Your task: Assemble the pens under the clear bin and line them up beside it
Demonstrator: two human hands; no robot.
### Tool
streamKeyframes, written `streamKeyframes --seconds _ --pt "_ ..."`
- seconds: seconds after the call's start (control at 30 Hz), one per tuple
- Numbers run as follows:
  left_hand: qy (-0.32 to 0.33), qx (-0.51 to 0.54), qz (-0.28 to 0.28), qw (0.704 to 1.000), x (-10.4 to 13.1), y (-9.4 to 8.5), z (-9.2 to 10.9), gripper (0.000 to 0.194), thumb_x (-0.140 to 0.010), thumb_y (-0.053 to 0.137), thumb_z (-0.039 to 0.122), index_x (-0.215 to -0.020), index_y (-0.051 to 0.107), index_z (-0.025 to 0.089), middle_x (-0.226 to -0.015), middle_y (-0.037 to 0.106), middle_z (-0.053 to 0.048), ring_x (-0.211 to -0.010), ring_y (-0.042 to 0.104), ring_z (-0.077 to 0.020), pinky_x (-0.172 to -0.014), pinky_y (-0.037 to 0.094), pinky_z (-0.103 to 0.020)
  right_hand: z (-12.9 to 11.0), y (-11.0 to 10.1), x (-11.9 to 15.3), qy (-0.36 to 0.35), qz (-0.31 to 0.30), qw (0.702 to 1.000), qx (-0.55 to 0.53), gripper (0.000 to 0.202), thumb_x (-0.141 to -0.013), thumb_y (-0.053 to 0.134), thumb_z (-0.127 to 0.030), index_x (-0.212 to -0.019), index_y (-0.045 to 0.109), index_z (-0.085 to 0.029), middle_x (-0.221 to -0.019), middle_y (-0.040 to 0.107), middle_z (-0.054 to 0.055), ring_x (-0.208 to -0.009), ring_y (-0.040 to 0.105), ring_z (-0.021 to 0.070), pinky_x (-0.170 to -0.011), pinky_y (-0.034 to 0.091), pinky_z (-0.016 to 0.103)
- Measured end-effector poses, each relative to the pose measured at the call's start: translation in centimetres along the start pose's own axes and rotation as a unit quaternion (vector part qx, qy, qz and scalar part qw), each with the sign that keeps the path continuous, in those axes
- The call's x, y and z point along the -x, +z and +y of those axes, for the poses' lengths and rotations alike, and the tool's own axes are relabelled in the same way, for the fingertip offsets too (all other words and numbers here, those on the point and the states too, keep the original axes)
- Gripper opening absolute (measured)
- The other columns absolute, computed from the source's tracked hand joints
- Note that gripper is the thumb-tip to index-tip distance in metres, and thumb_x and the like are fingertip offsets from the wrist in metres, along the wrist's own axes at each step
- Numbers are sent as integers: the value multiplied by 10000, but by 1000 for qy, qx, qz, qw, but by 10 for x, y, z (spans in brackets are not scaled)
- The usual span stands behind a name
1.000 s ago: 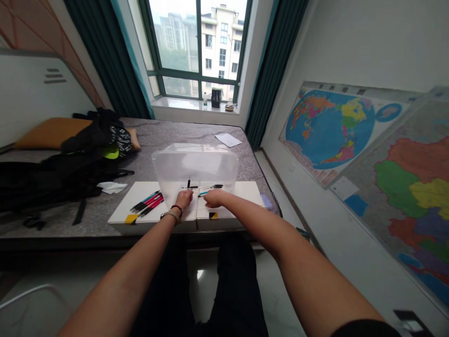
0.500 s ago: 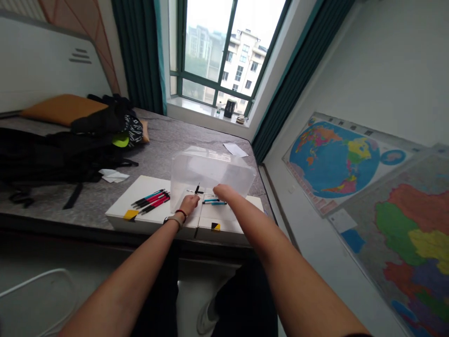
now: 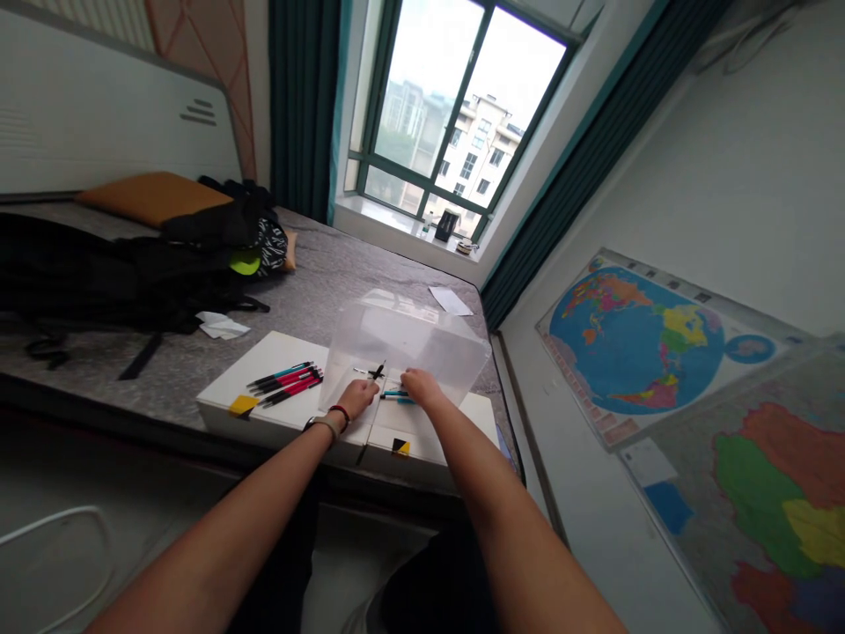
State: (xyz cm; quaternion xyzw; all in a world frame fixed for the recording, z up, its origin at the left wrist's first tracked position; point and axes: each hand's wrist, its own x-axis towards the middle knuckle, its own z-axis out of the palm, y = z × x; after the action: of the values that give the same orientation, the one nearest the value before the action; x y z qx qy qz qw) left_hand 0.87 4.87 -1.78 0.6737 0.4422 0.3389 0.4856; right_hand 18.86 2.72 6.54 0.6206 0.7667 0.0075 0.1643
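My left hand is closed round a small black pen part, which sticks up past its fingers. To its right, my right hand has its fingers pressed together over blue pens; what it grips is too small to make out. Both hands are in front of a translucent plastic bin lying on its side. Under them are two white boxes side by side. Several red, black and blue pens lie in a group on the left box.
A black backpack and an orange cushion lie at the left of the bed. Crumpled tissue is behind the left box. White paper lies beyond the bin. Maps hang on the right wall.
The view has shifted and tilted. My right hand has come a little lower, near the blue pens. My left hand stays at the black part.
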Motion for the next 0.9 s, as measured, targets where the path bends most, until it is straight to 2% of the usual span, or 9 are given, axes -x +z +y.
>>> streamKeyframes --seconds 0.13,0.47,0.57,0.73,0.8,0.9 --pt "1 -9 3 1000 0 1 0 355 -726 442 452 -481 463 195 -452 463 14 -488 431 -135 -529 303 -269 -2 2 1 0 15 1000 0 250 -956 424 -179 -1126 607 -186 -1105 618 130 -984 638 205 -805 493 293" --pt "5 -28 5 1000 0 1 1 375 -732 442 467 -479 462 192 -452 467 10 -505 447 -141 -549 301 -274 -5 4 -6 -51 -1 999 -21 215 -929 480 -233 -1006 664 -152 -1095 615 118 -954 639 192 -789 471 254" --pt "8 -33 7 999 1 1 2 375 -737 436 463 -477 451 193 -449 454 14 -501 436 -138 -544 288 -272 -8 0 -6 -43 17 998 -44 216 -926 486 -228 -1027 655 -140 -1114 626 127 -961 635 186 -803 462 249" --pt "8 -41 11 999 4 1 6 376 -743 431 464 -479 438 195 -446 429 21 -499 404 -133 -533 249 -271 1 -20 1 -25 122 983 -139 187 -895 525 -203 -1001 665 -140 -985 694 87 -909 636 163 -825 443 232" --pt "10 -42 13 999 4 1 7 370 -738 437 461 -479 428 197 -449 417 23 -508 395 -132 -535 238 -270 7 -35 7 -21 158 971 -178 183 -891 533 -205 -993 674 -145 -942 705 68 -837 641 142 -794 447 220" --pt "16 -40 14 999 4 2 7 366 -732 449 462 -480 410 199 -460 402 27 -523 386 -131 -541 229 -267 12 -61 16 -44 181 961 -204 177 -883 555 -209 -992 684 -157 -911 705 53 -778 635 124 -763 448 215"
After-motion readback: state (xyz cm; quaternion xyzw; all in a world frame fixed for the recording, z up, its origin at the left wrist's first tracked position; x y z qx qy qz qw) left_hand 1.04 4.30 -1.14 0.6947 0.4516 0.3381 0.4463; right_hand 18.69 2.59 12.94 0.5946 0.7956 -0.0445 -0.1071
